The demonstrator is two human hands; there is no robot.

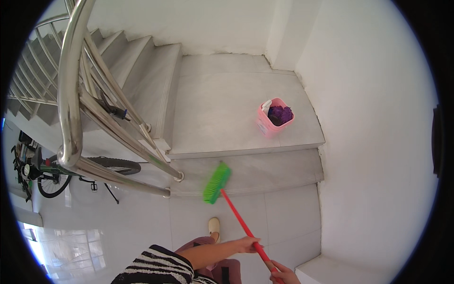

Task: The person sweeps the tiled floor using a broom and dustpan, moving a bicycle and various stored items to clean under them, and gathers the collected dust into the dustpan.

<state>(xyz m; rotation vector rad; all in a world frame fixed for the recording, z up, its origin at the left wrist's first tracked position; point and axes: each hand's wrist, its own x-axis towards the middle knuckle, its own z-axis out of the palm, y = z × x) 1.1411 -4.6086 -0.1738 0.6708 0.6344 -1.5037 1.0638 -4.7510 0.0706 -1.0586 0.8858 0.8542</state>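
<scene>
A broom with a green bristled head (217, 183) and a red handle (240, 217) slants across the lower middle of the view. My left hand (247, 244) is closed around the handle partway down. Closer to the handle's top end, my right hand (284, 274) also grips it, partly cut off by the lower edge. The slightly blurred broom head is over the low grey step (279, 171); whether its bristles touch the tile I cannot tell. On the landing beyond stands a pink bucket (269, 127) with a purple cloth (281, 114) and a white item in it.
Grey stairs (137, 66) rise at the left behind a shiny metal railing (71, 94). A bicycle (111, 164) stands past the railing on the lower floor. A white wall (369, 142) borders the landing on the right. My light shoe (214, 227) is below the step.
</scene>
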